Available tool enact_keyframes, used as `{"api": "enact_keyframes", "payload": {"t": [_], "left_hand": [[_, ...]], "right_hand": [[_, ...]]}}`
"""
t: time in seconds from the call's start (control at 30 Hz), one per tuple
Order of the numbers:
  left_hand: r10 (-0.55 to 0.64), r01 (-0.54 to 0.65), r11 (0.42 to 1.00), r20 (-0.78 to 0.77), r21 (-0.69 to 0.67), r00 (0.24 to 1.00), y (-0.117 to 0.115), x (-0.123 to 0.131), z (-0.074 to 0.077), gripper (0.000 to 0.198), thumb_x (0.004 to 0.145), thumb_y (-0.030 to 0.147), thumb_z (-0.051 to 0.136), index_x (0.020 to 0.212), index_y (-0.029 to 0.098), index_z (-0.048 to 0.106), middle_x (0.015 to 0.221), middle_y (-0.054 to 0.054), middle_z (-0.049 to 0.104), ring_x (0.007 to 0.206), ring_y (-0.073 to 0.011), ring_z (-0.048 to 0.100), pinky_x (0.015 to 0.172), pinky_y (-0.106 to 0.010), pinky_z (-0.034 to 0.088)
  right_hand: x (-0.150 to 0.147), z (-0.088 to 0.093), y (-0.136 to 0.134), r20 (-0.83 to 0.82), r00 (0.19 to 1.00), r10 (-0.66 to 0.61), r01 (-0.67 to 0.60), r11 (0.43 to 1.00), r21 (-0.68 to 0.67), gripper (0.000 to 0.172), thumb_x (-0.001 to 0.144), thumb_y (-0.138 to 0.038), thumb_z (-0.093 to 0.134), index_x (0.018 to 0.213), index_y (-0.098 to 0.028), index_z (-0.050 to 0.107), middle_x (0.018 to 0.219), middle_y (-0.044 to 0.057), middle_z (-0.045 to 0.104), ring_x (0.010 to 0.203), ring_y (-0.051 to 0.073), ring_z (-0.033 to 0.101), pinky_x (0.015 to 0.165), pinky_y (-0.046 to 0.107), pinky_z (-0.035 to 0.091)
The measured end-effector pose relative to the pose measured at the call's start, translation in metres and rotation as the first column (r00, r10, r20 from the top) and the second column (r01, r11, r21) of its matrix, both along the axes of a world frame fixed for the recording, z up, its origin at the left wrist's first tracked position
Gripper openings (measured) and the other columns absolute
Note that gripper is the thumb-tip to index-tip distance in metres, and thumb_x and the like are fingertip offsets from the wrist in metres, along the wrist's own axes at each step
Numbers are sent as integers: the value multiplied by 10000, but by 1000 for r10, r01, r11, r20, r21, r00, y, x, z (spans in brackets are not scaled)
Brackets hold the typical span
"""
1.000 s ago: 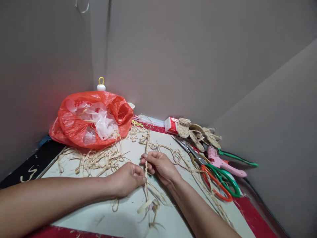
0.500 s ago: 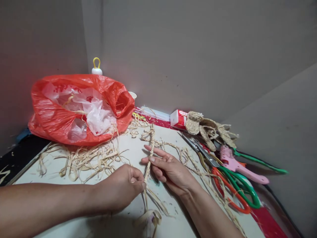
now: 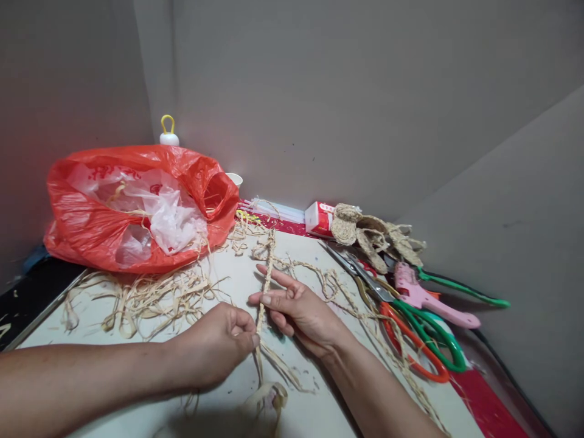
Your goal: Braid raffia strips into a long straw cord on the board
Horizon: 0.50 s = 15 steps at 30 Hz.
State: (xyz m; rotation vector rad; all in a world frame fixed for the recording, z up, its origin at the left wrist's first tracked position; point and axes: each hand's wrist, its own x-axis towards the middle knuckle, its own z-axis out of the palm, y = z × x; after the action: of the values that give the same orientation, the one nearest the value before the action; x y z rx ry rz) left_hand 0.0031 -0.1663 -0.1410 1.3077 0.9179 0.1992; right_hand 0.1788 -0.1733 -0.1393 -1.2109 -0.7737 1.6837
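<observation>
A thin braid of pale straw (image 3: 267, 267) runs from the back of the white board (image 3: 319, 413) towards me. My left hand (image 3: 219, 347) is closed in a pinch on the braid's near end, where loose strands (image 3: 274, 377) hang down. My right hand (image 3: 296, 307) lies just right of the braid with its fingers partly stretched out. Its fingertips hold the braid a little farther up.
A red plastic bag (image 3: 137, 207) with clear bags inside sits at the back left. Loose straw (image 3: 150, 295) is spread in front of it. On the right lie woven straw pieces (image 3: 369, 234), orange and green scissors (image 3: 424, 340) and a pink glue gun (image 3: 424, 295). Grey walls close in all round.
The view has shifted right and down a little. My right hand has loosened from a curled grip and its fingers are now more stretched out along the braid. My left hand keeps its pinch.
</observation>
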Motion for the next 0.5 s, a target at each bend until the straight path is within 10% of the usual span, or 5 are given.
{"api": "enact_keyframes", "payload": {"t": [0.3, 0.5], "left_hand": [[-26, 24, 998, 39, 52, 999, 2, -1, -6, 212, 754, 364, 511, 673, 173, 469, 511, 78, 320, 470, -69, 231, 446, -223, 166], [-65, 70, 990, -41, 120, 997, 3, -1, -2, 231, 754, 381, 505, 687, 160, 502, 513, 69, 328, 473, -70, 240, 449, -223, 172]], "right_hand": [[1, 1, -1, -24, 998, 50, -50, 999, 4, 758, 684, -139, 744, 1355, -195, 396, 829, 92, 726, 370, 34, 449, 319, 121, 301], [0, -3, 9, -73, 988, -135, 136, 991, 5, 358, 660, -227, 760, 976, -106, 643, 733, 51, 690, 356, -10, 341, 316, 111, 226]]}}
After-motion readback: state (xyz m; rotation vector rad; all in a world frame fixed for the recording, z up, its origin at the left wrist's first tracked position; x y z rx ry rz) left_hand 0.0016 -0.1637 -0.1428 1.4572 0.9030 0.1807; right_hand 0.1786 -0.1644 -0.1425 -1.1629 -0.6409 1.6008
